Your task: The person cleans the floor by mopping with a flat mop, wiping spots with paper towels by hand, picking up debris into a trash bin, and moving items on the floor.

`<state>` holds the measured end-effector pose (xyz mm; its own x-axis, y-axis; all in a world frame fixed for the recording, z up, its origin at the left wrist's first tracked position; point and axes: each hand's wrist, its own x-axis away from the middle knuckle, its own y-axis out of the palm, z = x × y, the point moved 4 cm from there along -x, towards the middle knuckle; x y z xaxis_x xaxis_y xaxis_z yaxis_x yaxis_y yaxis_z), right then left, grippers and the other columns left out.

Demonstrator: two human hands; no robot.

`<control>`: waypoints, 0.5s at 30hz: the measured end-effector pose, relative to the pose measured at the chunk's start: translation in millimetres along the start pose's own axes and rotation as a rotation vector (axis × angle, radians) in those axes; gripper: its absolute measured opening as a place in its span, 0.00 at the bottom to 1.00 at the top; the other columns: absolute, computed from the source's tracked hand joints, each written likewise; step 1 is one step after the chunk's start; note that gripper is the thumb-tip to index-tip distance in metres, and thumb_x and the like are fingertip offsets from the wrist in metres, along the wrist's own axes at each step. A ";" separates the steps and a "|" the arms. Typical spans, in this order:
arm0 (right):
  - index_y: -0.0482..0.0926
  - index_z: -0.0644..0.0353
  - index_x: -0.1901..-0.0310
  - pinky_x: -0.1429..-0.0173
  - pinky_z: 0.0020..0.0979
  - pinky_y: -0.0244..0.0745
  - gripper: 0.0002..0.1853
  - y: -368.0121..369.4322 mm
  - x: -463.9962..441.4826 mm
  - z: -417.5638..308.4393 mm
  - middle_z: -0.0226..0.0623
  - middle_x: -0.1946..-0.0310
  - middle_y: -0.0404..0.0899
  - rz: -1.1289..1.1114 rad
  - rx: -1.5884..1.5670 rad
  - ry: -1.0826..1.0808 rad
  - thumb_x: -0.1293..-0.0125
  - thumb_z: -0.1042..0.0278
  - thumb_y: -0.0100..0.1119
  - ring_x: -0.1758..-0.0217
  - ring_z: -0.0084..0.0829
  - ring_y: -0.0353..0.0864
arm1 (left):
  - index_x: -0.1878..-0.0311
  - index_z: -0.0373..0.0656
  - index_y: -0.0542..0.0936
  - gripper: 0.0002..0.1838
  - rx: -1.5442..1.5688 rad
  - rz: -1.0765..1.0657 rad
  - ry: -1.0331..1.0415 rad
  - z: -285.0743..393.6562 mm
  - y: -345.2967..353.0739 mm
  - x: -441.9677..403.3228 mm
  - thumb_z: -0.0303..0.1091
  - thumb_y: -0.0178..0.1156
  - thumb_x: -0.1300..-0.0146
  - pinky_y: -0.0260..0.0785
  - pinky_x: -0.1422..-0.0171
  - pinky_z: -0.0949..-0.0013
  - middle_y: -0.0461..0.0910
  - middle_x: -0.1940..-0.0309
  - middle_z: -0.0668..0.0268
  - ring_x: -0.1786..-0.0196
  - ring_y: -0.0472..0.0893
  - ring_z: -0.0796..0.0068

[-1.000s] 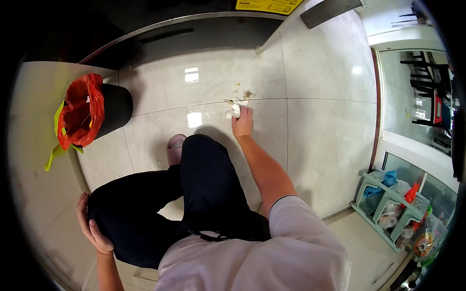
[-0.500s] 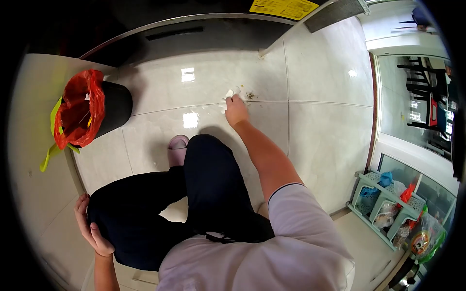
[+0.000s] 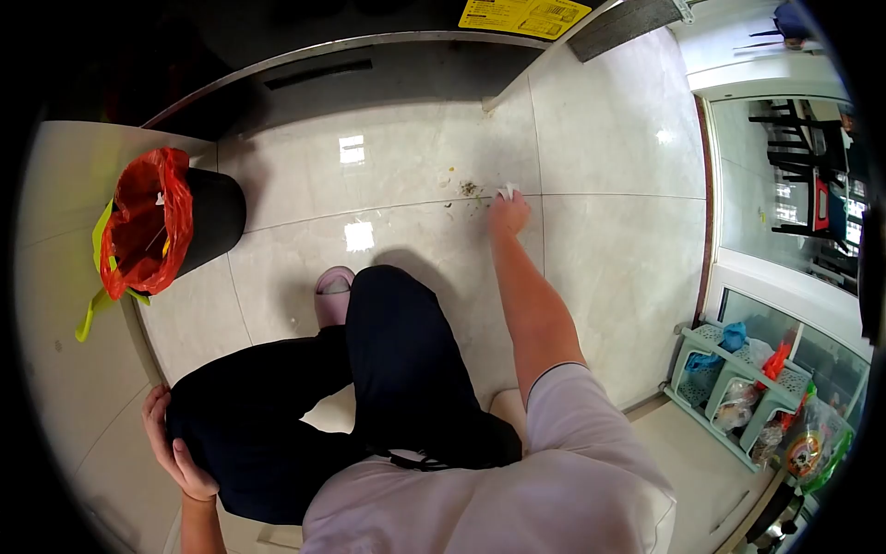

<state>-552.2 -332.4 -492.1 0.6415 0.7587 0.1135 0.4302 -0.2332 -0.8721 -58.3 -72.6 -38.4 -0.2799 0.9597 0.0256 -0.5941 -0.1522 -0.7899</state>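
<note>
My right hand (image 3: 509,216) is closed around a crumpled white tissue (image 3: 508,191) low over the tiled floor (image 3: 618,138). Just left of it lies a small pile of dark crumbs (image 3: 470,188), with a few scattered bits around it. The fingertips are partly hidden by the back of the hand. My left hand (image 3: 178,448) rests on my bent knee in dark trousers (image 3: 249,425), its fingers laid over the cloth and the thumb apart.
A black bin (image 3: 219,217) with a red bag (image 3: 148,226) stands at the left. A dark cabinet (image 3: 397,78) runs along the top. On the right are a glass door (image 3: 757,203) and a pale green rack (image 3: 738,383) with bagged goods. My pink slipper (image 3: 332,300) is below the crumbs.
My right hand has moved right with the tissue, from the left side of the crumbs to their right. The pile now shows more fully. My left hand stays on the knee.
</note>
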 end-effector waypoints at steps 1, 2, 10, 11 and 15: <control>0.81 0.58 0.57 0.51 0.43 0.71 0.16 2.7 2.6 -11.4 0.47 0.58 0.76 0.042 -0.020 0.002 0.49 0.63 0.64 0.52 0.47 0.74 | 0.43 0.27 0.70 0.32 -0.004 0.005 -0.003 -0.1 0.0 0.5 0.51 0.40 0.32 0.54 0.29 0.55 0.68 0.41 0.44 0.36 0.67 0.52; 0.81 0.58 0.57 0.51 0.43 0.71 0.16 4.8 3.5 -19.5 0.47 0.58 0.76 0.042 -0.019 0.001 0.49 0.63 0.64 0.52 0.47 0.74 | 0.43 0.27 0.70 0.32 -0.008 0.011 -0.006 -0.3 0.3 1.0 0.51 0.40 0.33 0.54 0.29 0.55 0.68 0.41 0.44 0.36 0.67 0.52; 0.82 0.53 0.56 0.42 0.44 0.62 0.15 19.5 33.7 -96.6 0.49 0.56 0.77 -0.057 0.117 0.027 0.46 0.62 0.60 0.48 0.46 0.71 | 0.43 0.28 0.70 0.32 0.008 0.020 -0.054 -2.4 -1.2 8.7 0.52 0.41 0.33 0.54 0.29 0.56 0.67 0.40 0.45 0.35 0.67 0.53; 0.82 0.53 0.56 0.42 0.44 0.62 0.15 19.8 39.6 -101.8 0.49 0.56 0.77 -0.059 0.117 0.028 0.46 0.62 0.60 0.48 0.46 0.71 | 0.43 0.27 0.70 0.32 0.003 0.020 -0.056 -2.7 -1.9 9.1 0.52 0.41 0.33 0.54 0.29 0.56 0.67 0.39 0.45 0.35 0.67 0.53; 0.80 0.59 0.55 0.40 0.47 0.62 0.18 33.9 65.7 -119.0 0.56 0.50 0.72 -0.051 0.178 -0.234 0.45 0.59 0.62 0.45 0.50 0.68 | 0.43 0.28 0.70 0.32 -0.001 0.032 -0.058 -3.8 -2.1 11.4 0.52 0.40 0.33 0.54 0.29 0.56 0.67 0.40 0.45 0.35 0.67 0.53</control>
<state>-419.8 -362.9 -457.6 0.4493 0.8911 0.0643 0.3269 -0.0970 -0.9401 -57.4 -60.5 -38.8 -0.3420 0.9390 0.0364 -0.5837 -0.1820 -0.7913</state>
